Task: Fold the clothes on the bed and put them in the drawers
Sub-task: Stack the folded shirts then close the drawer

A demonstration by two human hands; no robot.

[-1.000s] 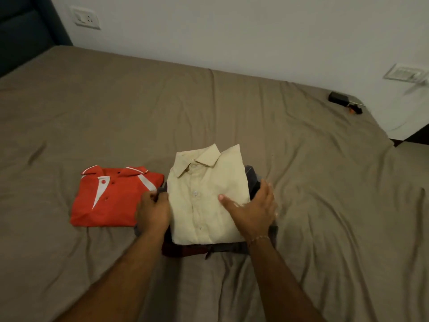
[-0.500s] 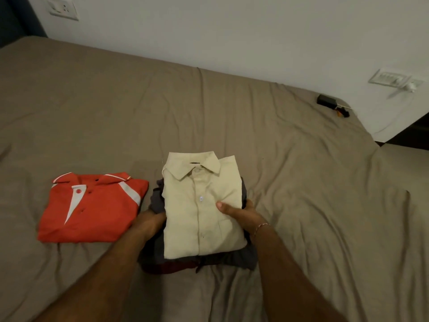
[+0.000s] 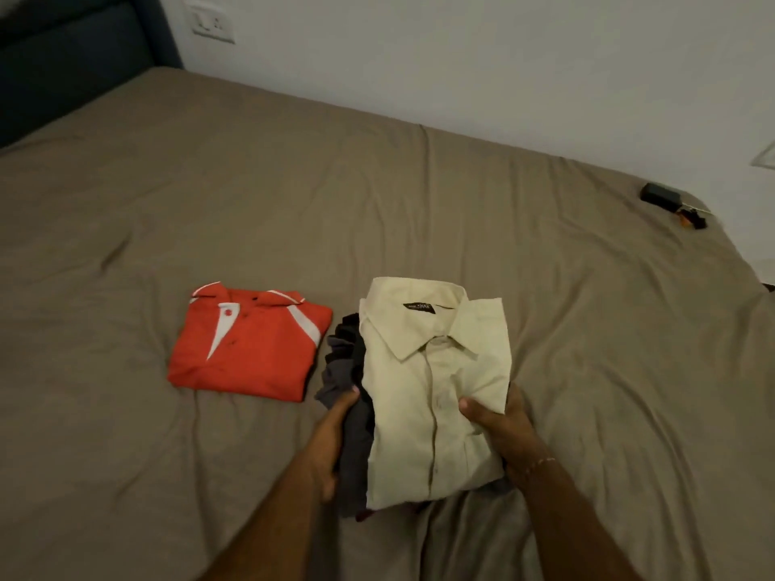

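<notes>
A folded cream collared shirt [image 3: 432, 387] lies on top of a stack of folded dark grey clothes [image 3: 346, 371] near the front middle of the bed [image 3: 293, 195]. My left hand [image 3: 331, 442] grips the stack's left side, fingers tucked under the grey cloth. My right hand [image 3: 499, 429] holds the right side, thumb on top of the cream shirt and fingers beneath. The stack is tilted, its near end raised off the sheet. A folded red polo shirt [image 3: 247, 341] with white trim lies flat to the left of the stack.
The brown sheet is wrinkled. A small black box [image 3: 660, 193] and a small orange-and-black item [image 3: 692, 218] lie at the bed's far right corner. A dark headboard [image 3: 63, 52] stands at upper left, and a white wall with a socket [image 3: 211, 25] runs behind.
My hands went from resting on top of the stack to gripping its two sides. The stack has tilted up at the near end. The red polo has not moved.
</notes>
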